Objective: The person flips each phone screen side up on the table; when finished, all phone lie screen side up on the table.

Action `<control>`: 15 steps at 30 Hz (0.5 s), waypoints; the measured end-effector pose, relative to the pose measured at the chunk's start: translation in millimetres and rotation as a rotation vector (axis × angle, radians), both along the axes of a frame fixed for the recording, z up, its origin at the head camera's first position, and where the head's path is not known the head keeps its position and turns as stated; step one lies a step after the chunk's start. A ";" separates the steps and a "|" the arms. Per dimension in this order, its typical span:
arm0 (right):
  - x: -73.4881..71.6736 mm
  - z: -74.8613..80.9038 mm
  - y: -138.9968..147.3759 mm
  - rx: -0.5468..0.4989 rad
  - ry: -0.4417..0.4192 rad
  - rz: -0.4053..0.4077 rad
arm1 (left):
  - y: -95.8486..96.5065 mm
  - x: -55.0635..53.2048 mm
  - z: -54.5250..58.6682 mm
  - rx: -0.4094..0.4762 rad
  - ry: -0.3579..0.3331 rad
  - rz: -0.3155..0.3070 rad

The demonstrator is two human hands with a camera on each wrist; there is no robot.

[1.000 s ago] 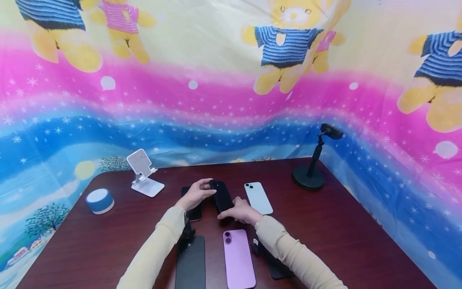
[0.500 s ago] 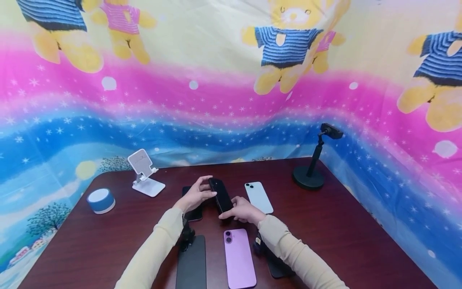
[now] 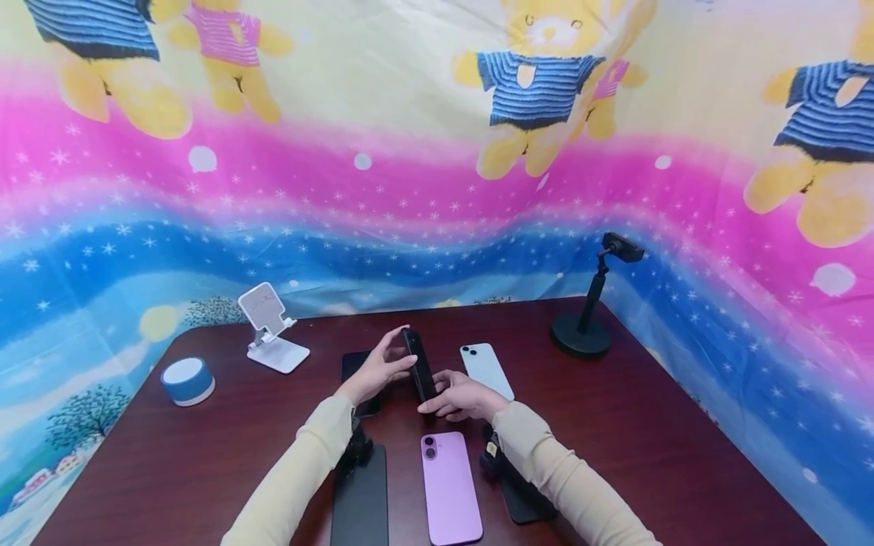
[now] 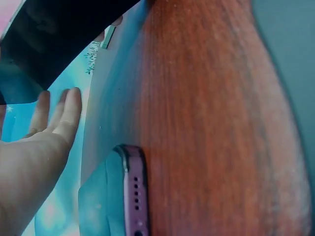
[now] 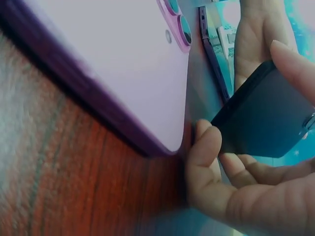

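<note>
Between both hands a black smartphone (image 3: 422, 371) is held tilted up off the table, its narrow side turned toward the head camera. My left hand (image 3: 378, 370) grips its far end, thumb on the near side and fingers behind. At the near end my right hand (image 3: 466, 397) pinches it between thumb and fingers. In the left wrist view the phone's glossy dark face (image 4: 64, 39) slants above the left hand (image 4: 37, 162). From the right wrist, its dark matte back (image 5: 268, 113) lies between the right hand's thumb and curled fingers (image 5: 206, 147).
A purple phone (image 3: 452, 489), a white phone (image 3: 486, 369), a dark grey phone (image 3: 362, 497) and other dark phones lie around the hands. A white folding phone stand (image 3: 276, 334), a blue-and-white round object (image 3: 187, 381) and a black camera stand (image 3: 580, 334) stand farther out.
The hands have tipped the black phone from showing its broad back to nearly edge-on. Its far end has risen slightly and moved right with the left hand.
</note>
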State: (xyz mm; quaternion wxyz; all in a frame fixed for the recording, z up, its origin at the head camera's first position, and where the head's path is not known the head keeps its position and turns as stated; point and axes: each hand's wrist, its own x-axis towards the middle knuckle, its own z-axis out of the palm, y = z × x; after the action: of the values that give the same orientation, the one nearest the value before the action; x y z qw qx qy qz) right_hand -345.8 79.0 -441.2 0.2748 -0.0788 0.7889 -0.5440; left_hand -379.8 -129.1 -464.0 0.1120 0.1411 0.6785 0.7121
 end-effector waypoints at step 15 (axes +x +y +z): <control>0.5 3.8 -2.2 -0.016 0.001 0.148 | -0.3 7.7 3.9 0.087 -0.035 -0.087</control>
State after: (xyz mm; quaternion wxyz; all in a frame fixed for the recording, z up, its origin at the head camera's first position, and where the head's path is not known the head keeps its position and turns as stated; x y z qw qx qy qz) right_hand -345.2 76.8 -437.4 0.3131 -0.1398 0.7765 -0.5286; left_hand -372.1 -129.4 -460.1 0.1484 0.1629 0.6380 0.7379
